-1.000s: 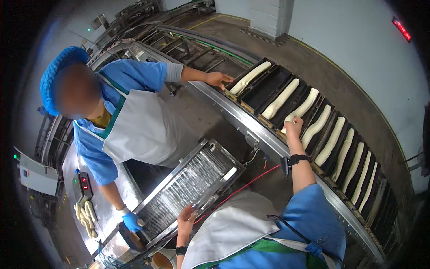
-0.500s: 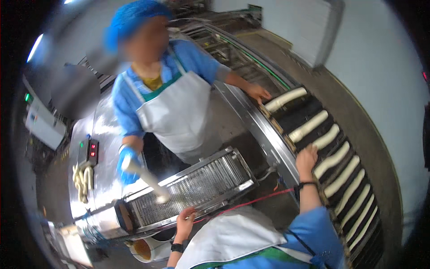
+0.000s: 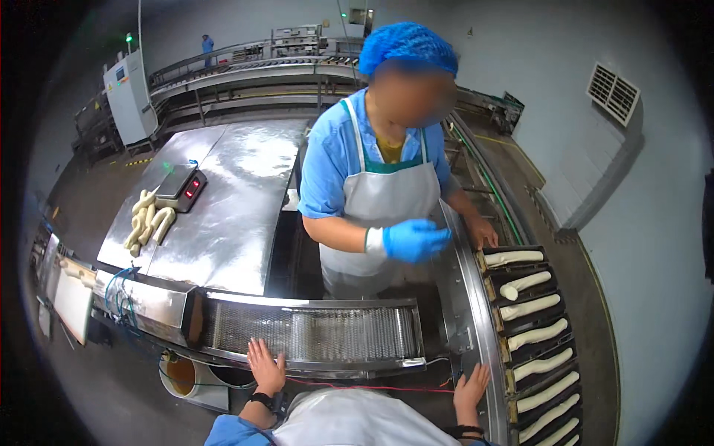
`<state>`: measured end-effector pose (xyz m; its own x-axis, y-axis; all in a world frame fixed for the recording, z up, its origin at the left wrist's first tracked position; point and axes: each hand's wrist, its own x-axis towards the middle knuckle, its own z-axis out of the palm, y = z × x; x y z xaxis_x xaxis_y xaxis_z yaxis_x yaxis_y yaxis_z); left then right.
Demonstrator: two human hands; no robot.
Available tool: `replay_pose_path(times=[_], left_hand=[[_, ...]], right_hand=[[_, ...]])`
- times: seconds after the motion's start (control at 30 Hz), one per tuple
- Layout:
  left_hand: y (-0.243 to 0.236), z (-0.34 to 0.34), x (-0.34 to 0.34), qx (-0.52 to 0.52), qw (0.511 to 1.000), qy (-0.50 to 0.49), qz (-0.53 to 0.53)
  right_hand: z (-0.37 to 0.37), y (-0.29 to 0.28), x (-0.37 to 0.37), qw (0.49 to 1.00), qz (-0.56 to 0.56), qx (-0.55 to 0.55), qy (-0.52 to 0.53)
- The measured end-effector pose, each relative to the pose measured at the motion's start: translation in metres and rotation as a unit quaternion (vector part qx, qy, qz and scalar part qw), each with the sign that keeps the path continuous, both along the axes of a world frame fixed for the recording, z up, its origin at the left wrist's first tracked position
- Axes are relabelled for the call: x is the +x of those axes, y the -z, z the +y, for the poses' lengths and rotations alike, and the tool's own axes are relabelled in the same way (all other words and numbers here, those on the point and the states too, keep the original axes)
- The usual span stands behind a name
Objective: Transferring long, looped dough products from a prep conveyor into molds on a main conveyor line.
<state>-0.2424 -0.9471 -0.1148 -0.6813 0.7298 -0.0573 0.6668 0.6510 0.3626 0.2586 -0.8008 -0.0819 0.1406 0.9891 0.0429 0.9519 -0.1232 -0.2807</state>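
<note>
My left hand (image 3: 265,367) lies with fingers spread at the near edge of a steel mesh conveyor (image 3: 312,331). My right hand (image 3: 471,388) is open, fingers apart, beside the steel rail (image 3: 467,320) of the tin line. Dark long tins (image 3: 512,379) to my right hold strips of pale dough (image 3: 543,363); one strip near the far end is bent. Across the mesh, a co-worker (image 3: 387,186) in blue cap and white apron has a blue-gloved hand (image 3: 416,239) raised and a bare hand (image 3: 482,232) at the farthest tin.
A steel table (image 3: 223,186) at left carries a scale (image 3: 180,186) and a pile of dough pieces (image 3: 149,219). A bucket (image 3: 178,379) stands below the mesh conveyor. A control cabinet (image 3: 128,100), more conveyors (image 3: 245,70) and a distant person (image 3: 207,46) are behind.
My view has swung. My right hand has left the dough and come back toward me. The strip seen in the co-worker's gloved hand is gone from it, and a second-tin strip now shows.
</note>
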Motion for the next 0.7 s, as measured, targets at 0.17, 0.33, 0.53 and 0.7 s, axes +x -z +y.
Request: replay_pose_path(times=[0.17, 0.33, 0.53, 0.7], left_hand=[[0.002, -0.003, -0.007, -0.004, 0.999, 0.012, 0.031], [-0.001, -0.001, -0.005, -0.008, 1.000, 0.011, 0.016], [0.008, -0.002, -0.007, 0.002, 0.999, 0.033, 0.036], [0.007, -0.005, -0.011, 0.005, 0.998, 0.045, 0.031]], right_hand=[[-0.037, 0.029, 0.016, 0.994, -0.072, 0.058, -0.055], [-0.052, 0.037, 0.017, 0.997, 0.059, 0.038, 0.018], [-0.078, 0.091, 0.048, 0.994, 0.050, 0.098, -0.029], [-0.095, 0.079, 0.040, 0.999, 0.028, 0.043, -0.007]])
